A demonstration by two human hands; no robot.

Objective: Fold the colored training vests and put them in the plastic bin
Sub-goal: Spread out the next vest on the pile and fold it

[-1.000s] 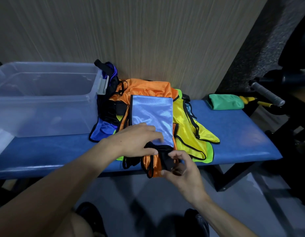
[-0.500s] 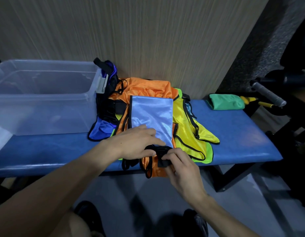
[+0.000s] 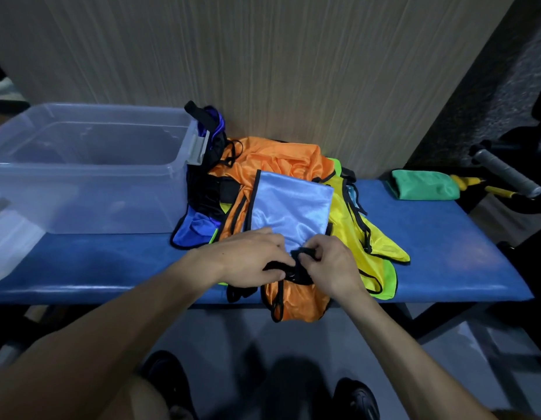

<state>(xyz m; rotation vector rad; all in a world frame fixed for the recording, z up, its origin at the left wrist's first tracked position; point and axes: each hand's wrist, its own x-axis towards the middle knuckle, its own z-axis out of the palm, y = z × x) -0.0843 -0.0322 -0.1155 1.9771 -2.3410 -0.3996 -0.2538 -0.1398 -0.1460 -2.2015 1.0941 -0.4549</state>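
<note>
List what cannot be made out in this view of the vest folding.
- Near edge of the light blue vest, head view: covered by the left hand and right hand.
- Vests low in the pile, head view: buried under the upper ones, so their count is unclear.
- Left end of the plastic bin, head view: cut off by the frame edge.

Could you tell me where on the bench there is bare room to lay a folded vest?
Bare blue bench shows between the yellow vest and the green pouch, and along the front edge below the plastic bin. The middle is crowded with piled vests and both hands.
</note>
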